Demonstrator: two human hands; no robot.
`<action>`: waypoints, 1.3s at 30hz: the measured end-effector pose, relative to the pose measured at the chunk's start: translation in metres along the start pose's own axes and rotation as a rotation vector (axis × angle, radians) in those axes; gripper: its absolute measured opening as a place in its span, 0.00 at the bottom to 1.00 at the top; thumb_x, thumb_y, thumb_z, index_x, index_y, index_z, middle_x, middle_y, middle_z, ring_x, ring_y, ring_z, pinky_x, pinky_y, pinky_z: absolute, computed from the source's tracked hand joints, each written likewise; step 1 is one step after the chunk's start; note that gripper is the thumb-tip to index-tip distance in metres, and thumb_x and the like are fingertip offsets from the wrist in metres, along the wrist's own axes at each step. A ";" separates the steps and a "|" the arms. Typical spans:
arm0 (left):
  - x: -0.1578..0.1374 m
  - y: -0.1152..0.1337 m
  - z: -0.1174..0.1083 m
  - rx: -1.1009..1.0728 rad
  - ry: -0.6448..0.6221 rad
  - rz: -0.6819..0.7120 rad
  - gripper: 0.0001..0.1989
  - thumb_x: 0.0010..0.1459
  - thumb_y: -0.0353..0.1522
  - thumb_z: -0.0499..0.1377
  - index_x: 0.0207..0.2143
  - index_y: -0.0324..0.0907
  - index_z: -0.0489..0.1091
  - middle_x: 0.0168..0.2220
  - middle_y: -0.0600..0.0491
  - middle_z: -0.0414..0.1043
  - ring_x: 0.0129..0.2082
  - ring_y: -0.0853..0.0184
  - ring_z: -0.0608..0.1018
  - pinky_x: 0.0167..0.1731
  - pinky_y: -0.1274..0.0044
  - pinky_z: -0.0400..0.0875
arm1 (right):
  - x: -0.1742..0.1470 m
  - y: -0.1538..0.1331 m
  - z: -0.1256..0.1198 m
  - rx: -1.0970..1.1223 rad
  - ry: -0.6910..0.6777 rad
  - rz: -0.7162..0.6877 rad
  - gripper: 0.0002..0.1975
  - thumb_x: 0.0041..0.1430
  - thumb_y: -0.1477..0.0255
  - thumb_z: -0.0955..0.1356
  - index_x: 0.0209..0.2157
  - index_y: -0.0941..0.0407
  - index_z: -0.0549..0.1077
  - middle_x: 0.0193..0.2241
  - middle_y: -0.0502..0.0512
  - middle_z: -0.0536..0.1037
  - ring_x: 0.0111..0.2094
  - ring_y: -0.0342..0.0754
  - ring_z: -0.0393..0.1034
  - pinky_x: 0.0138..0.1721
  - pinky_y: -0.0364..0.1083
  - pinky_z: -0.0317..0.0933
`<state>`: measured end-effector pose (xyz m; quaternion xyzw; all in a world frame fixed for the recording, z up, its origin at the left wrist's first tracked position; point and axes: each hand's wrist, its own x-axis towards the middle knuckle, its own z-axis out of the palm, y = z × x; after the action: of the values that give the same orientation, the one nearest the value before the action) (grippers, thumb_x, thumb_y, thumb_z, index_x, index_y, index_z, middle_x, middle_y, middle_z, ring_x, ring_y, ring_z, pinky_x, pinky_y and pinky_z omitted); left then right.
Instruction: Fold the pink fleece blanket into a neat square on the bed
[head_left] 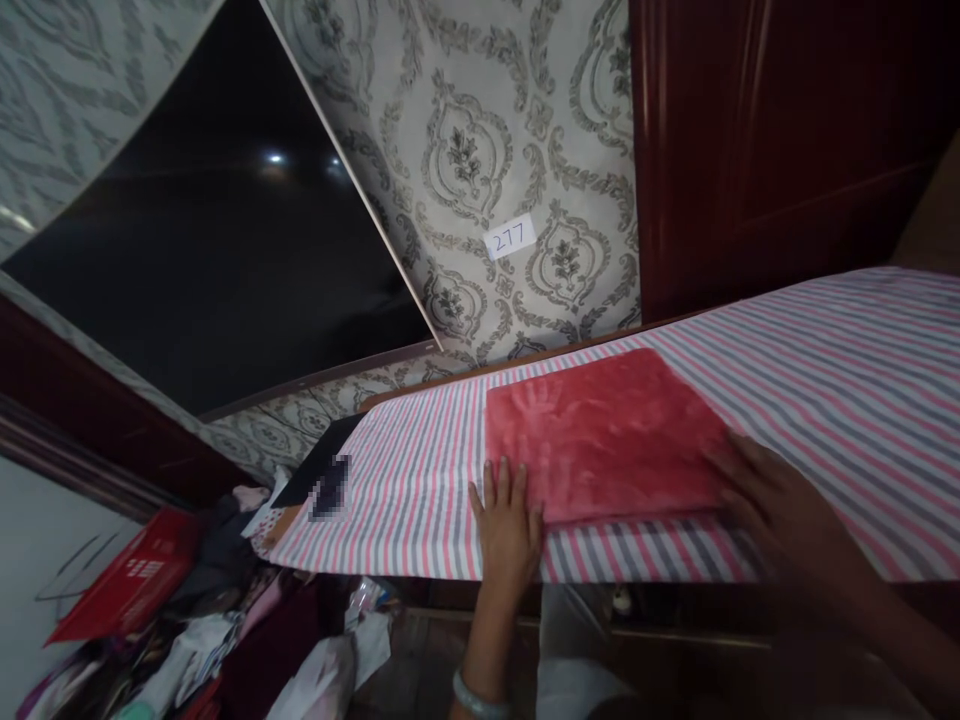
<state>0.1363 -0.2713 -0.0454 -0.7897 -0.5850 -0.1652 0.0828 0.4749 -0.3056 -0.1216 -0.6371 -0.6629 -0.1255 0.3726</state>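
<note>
A red plush cloth (pixel 607 440), folded into a flat rectangle, lies on a striped cloth (pixel 420 480) of pink, grey and white. Handprint-like marks show in its pile on the left. My left hand (pixel 506 535) rests at its left front corner, palm down, with the fingers stretched out and apart. At the right edge, my right hand (pixel 776 500) touches the red cloth with its fingers extended; motion blurs it somewhat. Neither hand grips anything.
Behind the striped surface stand a patterned wall with a "277" label (pixel 511 236), a large dark screen (pixel 240 230) and a dark red door panel (pixel 765 150). A pixelated dark object (pixel 330 488) lies at left. A red bag (pixel 135 575) and cloth heaps sit lower left.
</note>
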 end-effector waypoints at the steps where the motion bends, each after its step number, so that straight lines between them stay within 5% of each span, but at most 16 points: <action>1: -0.002 -0.005 0.005 -0.018 -0.009 -0.002 0.27 0.68 0.32 0.51 0.68 0.46 0.61 0.72 0.49 0.52 0.74 0.53 0.49 0.69 0.52 0.51 | 0.000 0.000 0.000 0.049 -0.004 -0.001 0.28 0.71 0.59 0.55 0.59 0.58 0.73 0.68 0.64 0.60 0.66 0.56 0.59 0.67 0.53 0.57; 6: -0.007 -0.018 0.030 -0.216 0.051 0.006 0.26 0.69 0.33 0.48 0.67 0.41 0.62 0.73 0.48 0.52 0.74 0.57 0.47 0.69 0.57 0.53 | -0.006 0.001 0.004 0.193 -0.063 0.087 0.28 0.71 0.56 0.55 0.60 0.55 0.73 0.67 0.61 0.61 0.65 0.56 0.61 0.66 0.54 0.59; 12: 0.000 -0.027 0.035 -0.615 0.120 -0.124 0.24 0.70 0.38 0.46 0.61 0.42 0.70 0.70 0.45 0.58 0.70 0.57 0.62 0.68 0.61 0.56 | -0.002 0.004 -0.004 0.292 -0.073 0.245 0.32 0.66 0.47 0.56 0.58 0.50 0.74 0.61 0.57 0.71 0.62 0.59 0.65 0.62 0.59 0.63; 18: 0.011 -0.048 0.032 -0.963 0.137 -0.394 0.32 0.60 0.46 0.60 0.62 0.40 0.67 0.67 0.41 0.64 0.68 0.54 0.65 0.67 0.65 0.59 | 0.014 -0.004 -0.022 0.425 -0.142 0.580 0.41 0.58 0.46 0.57 0.65 0.56 0.66 0.63 0.59 0.68 0.65 0.59 0.61 0.67 0.56 0.54; 23: 0.025 -0.061 0.023 -1.241 -0.003 -0.556 0.41 0.53 0.48 0.68 0.65 0.41 0.64 0.61 0.40 0.71 0.62 0.52 0.72 0.60 0.66 0.68 | 0.041 -0.008 -0.032 0.439 -0.297 0.820 0.44 0.54 0.49 0.57 0.67 0.59 0.62 0.63 0.65 0.68 0.65 0.63 0.60 0.67 0.58 0.52; 31: 0.035 -0.052 0.011 -1.489 -0.132 -0.628 0.54 0.48 0.46 0.73 0.71 0.41 0.53 0.64 0.35 0.66 0.60 0.50 0.74 0.58 0.64 0.70 | 0.064 -0.021 -0.044 0.493 -0.359 0.923 0.45 0.50 0.49 0.62 0.67 0.56 0.61 0.61 0.65 0.69 0.60 0.65 0.65 0.61 0.59 0.59; 39: 0.032 -0.043 0.000 -1.500 -0.031 -0.546 0.47 0.50 0.47 0.71 0.68 0.47 0.58 0.70 0.41 0.58 0.69 0.51 0.63 0.65 0.64 0.62 | 0.073 -0.028 -0.054 0.701 -0.206 0.915 0.45 0.43 0.52 0.69 0.64 0.52 0.65 0.48 0.62 0.77 0.42 0.58 0.75 0.42 0.52 0.69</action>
<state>0.1039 -0.2299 -0.0372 -0.4658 -0.4917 -0.5182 -0.5222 0.4734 -0.2901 -0.0279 -0.7063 -0.3550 0.3376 0.5110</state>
